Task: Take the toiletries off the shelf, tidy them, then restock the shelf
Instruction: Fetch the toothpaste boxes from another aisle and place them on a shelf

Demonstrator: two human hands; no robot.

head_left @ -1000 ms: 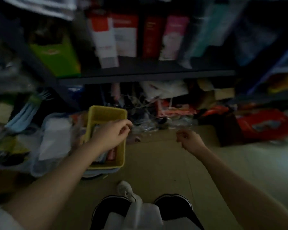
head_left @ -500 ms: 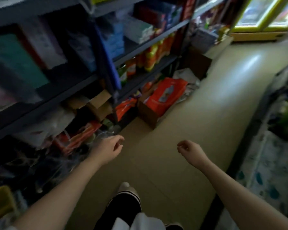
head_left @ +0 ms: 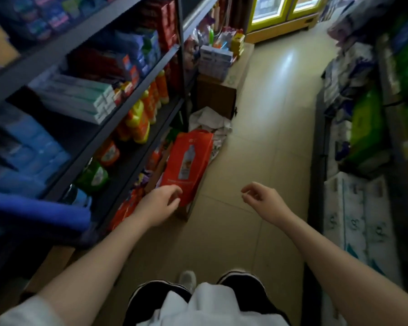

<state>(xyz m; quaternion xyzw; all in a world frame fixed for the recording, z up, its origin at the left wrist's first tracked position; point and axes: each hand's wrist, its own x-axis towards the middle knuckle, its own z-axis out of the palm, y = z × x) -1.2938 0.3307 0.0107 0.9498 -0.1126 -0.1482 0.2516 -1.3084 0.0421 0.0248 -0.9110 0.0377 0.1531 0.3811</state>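
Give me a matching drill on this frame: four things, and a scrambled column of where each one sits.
Things:
1. orange bottles
2. red carton
3. lit fridge
4. white packs

Places:
A. far end of the aisle
B. floor, right side of the aisle
C. left shelf, in a row
D. floor by the left shelf, just beyond the left hand

Pairs: 1-C, 2-D, 3-A, 4-B

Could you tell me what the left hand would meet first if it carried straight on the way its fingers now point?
Probably the red carton on the floor: the left hand, fingers loosely curled and holding nothing, points at its near end, though depth is unclear.
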